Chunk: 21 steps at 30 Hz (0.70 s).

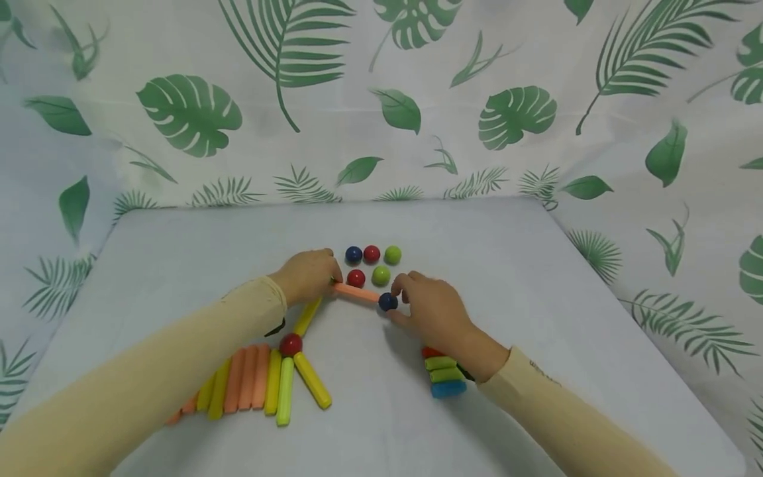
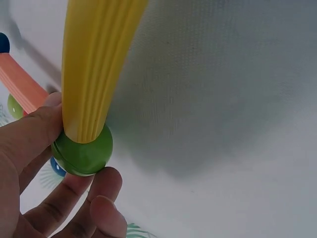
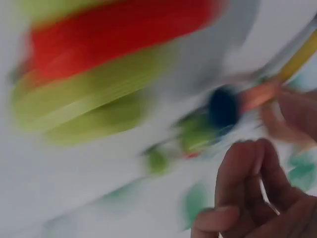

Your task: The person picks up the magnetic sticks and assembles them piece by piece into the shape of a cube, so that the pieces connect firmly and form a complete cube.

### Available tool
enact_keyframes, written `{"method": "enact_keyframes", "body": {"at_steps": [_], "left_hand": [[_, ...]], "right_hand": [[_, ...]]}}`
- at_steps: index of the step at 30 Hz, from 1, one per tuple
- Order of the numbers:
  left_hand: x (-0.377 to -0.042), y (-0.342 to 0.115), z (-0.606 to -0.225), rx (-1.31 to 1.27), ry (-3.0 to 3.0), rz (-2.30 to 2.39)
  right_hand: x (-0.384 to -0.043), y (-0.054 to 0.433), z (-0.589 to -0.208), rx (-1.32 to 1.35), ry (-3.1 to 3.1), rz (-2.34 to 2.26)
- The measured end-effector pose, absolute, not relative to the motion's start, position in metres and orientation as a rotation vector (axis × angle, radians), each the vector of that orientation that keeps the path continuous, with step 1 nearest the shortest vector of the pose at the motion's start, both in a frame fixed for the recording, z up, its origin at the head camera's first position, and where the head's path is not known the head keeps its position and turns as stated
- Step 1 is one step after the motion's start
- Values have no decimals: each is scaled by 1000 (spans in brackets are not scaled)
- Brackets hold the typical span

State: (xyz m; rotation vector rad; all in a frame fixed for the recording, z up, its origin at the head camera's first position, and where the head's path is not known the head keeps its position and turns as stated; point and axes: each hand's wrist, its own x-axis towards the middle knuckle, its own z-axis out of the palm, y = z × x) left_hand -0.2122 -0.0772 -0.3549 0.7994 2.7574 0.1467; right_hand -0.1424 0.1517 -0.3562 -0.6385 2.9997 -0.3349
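Note:
My left hand pinches a green ball that is mostly hidden in the head view. One end of a yellow stick meets this ball, and the stick's other end meets a red ball. From the green ball an orange stick runs right to a dark blue ball. Beside that blue ball is my right hand, its thumb and fingers spread apart. In the right wrist view a gap shows between the fingertips and the blurred blue ball.
Loose blue, red and green balls sit just beyond the hands. A row of orange and yellow sticks lies under my left forearm. A light green stick and another yellow stick extend from the red ball. Short red, green and blue sticks lie by my right wrist.

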Motion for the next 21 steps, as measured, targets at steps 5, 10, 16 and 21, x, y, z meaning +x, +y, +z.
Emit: {"method": "enact_keyframes", "body": {"at_steps": [5,10,16,21], "left_hand": [[-211,-67,-357,814,2753,151],[-208,-67,-358,819,2742,180],[-208,-73,-360,819,2758,171],[-208,-79,-361,814,2763,164]], "right_hand": [[-97,116,-359,-959,2809,-214],[-80,92,-372,-1015,2669,-104],[-90,97,-374,-917,2709,-116],[-99,102,-375,-926,2764,-101]]}}
